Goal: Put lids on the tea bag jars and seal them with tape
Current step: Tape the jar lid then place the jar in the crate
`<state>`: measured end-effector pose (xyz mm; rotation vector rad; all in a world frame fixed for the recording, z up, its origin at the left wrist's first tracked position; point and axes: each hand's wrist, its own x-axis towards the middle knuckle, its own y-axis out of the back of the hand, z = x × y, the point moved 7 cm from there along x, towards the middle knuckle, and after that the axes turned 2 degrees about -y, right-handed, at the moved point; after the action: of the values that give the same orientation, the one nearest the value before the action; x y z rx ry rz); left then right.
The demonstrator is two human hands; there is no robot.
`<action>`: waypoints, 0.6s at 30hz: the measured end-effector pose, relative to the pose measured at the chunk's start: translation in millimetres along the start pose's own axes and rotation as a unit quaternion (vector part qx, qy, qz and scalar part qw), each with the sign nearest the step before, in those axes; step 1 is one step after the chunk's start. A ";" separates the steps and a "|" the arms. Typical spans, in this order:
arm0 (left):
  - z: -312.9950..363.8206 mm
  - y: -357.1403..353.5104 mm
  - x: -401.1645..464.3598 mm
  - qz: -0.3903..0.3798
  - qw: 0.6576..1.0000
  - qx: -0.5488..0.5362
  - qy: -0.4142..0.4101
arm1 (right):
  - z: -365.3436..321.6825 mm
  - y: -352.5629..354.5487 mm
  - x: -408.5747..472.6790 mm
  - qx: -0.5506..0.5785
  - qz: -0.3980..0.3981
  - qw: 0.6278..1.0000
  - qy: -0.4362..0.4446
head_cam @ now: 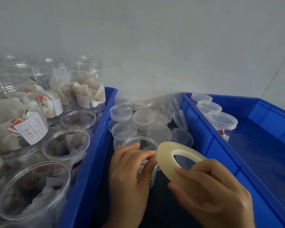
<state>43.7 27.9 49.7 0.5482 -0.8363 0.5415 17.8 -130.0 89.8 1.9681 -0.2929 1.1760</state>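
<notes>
My left hand grips a clear plastic jar low in the middle, fingers curled round its upper wall below the rim. My right hand holds a roll of clear tape, thumb under it and fingers over its edge, right beside the jar. A short strip of tape seems to run from the roll to the jar. A heap of clear lids lies just behind the jar. I cannot tell whether the held jar carries a lid.
A blue bin on the left holds several open jars of tea bags. A second blue bin on the right holds three lidded jars along its far left wall. A pale wall stands behind.
</notes>
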 end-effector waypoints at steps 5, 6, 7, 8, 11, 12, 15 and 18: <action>-8.5 -1.9 -3.2 -0.019 0.997 -0.038 0.061 | -4.4 -0.8 -9.5 0.012 0.030 0.999 0.010; -7.9 -1.5 -3.0 -0.018 0.997 -0.034 0.061 | -3.9 0.5 -12.1 0.010 0.045 0.999 0.009; -6.6 -0.1 -2.1 -0.010 0.998 -0.029 0.057 | -2.4 2.1 -15.0 0.005 0.056 0.998 0.010; -5.8 2.0 -1.5 0.002 0.998 -0.022 0.054 | 0.5 2.9 -18.4 -0.001 0.063 0.998 0.013; -9.4 6.9 -2.5 0.031 0.996 -0.005 0.078 | 7.7 -3.8 -31.8 -0.010 0.051 0.998 0.024; -12.2 7.4 -3.9 0.032 0.994 -0.012 0.101 | 9.2 -8.9 -34.3 -0.006 0.043 0.999 0.026; -21.0 2.0 -10.9 0.013 0.982 -0.061 0.179 | 15.9 -17.7 -41.2 0.010 0.040 0.999 0.002; -27.1 -7.2 -16.7 -0.019 0.972 -0.089 0.217 | 17.0 -38.3 -53.2 -0.027 -0.107 0.991 0.073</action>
<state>53.4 36.2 19.7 0.2641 -0.4505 0.5193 21.1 -128.1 22.2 1.8060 -0.0350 1.1521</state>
